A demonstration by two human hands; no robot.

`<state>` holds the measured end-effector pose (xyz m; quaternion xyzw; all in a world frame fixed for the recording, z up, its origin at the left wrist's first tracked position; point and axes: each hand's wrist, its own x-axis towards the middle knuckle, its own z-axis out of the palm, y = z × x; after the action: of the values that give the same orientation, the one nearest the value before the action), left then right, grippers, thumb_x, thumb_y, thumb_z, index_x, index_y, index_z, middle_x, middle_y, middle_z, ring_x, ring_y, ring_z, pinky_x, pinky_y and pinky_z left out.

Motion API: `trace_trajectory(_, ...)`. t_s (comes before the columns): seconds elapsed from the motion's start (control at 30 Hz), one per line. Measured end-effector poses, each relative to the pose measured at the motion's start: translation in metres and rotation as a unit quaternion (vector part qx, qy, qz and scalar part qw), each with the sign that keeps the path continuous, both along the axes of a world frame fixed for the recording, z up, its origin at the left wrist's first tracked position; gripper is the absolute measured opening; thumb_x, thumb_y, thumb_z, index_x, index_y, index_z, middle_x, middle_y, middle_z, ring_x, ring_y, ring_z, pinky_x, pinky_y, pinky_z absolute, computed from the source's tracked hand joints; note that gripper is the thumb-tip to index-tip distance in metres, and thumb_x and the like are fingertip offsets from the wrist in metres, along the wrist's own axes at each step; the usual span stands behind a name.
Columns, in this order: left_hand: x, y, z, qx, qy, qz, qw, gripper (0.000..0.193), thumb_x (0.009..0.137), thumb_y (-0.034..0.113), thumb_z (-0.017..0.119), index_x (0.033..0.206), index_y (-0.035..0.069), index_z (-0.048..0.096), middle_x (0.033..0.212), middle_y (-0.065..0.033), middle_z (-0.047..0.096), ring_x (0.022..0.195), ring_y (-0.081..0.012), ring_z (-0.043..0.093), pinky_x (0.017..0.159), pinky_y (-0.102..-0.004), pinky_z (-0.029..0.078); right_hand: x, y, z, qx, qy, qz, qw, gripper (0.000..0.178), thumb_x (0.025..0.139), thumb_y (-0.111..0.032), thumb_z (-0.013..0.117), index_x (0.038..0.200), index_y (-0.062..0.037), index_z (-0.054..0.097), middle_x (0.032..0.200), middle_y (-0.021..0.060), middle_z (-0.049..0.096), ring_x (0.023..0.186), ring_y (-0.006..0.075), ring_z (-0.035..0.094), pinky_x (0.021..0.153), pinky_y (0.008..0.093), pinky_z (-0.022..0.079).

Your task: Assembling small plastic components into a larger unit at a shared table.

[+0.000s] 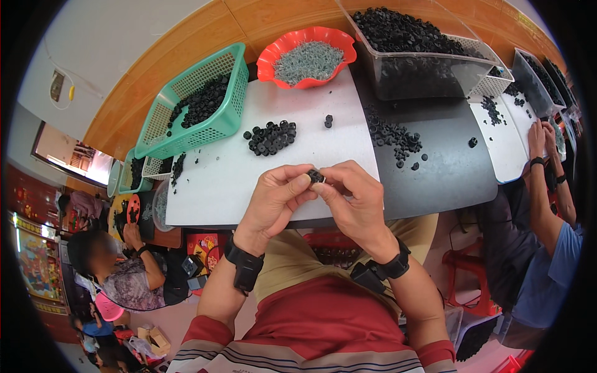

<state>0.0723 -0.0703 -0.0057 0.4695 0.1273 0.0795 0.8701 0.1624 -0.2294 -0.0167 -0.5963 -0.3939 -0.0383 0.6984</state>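
Left hand [273,200] and right hand [356,194] pinch a small black part [316,176] by fingertips, likely for fine control, the heap of black pieces [272,138] seemingly placed within easy reach.

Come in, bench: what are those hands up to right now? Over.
Left fingers and right fingers together on small black part. Part half hidden by grip. Black pile ahead on white sheet, not touching them.

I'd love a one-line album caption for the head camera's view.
Left fingers and right fingers hold a small black part; black pieces cluster on the white surface beyond.
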Motion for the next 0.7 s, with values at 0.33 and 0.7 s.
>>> trace_trajectory(0.33, -0.0016, -0.0038, 0.0021, 0.007, -0.012, 0.005, 1.000, 0.017, 0.094, 0.004, 0.070, 0.110, -0.002, 0.070, 0.105, -0.0125, 0.073, 0.091, -0.0170, 0.071, 0.082, -0.0296, 0.062, 0.0002, -0.0032, -0.0018, 0.014, 0.058, 0.040, 0.997, 0.019, 0.083, 0.004, 0.077, 0.101, 0.0014, 0.072, 0.091, 0.0119, 0.071, 0.074, 0.0155, 0.068, 0.062, 0.0262, 0.054)
trace_trajectory(0.7, -0.0013, -0.0056, 0.0019, 0.015, -0.010, 0.006, 1.000, 0.015, 0.094, 0.004, 0.070, 0.108, -0.001, 0.071, 0.103, -0.0119, 0.073, 0.088, -0.0158, 0.071, 0.080, -0.0286, 0.062, 0.0026, -0.0033, -0.0019, 0.020, 0.012, 0.030, 0.999, 0.018, 0.084, 0.004, 0.077, 0.101, 0.0025, 0.072, 0.092, 0.0136, 0.072, 0.075, 0.0173, 0.071, 0.064, 0.0271, 0.056)
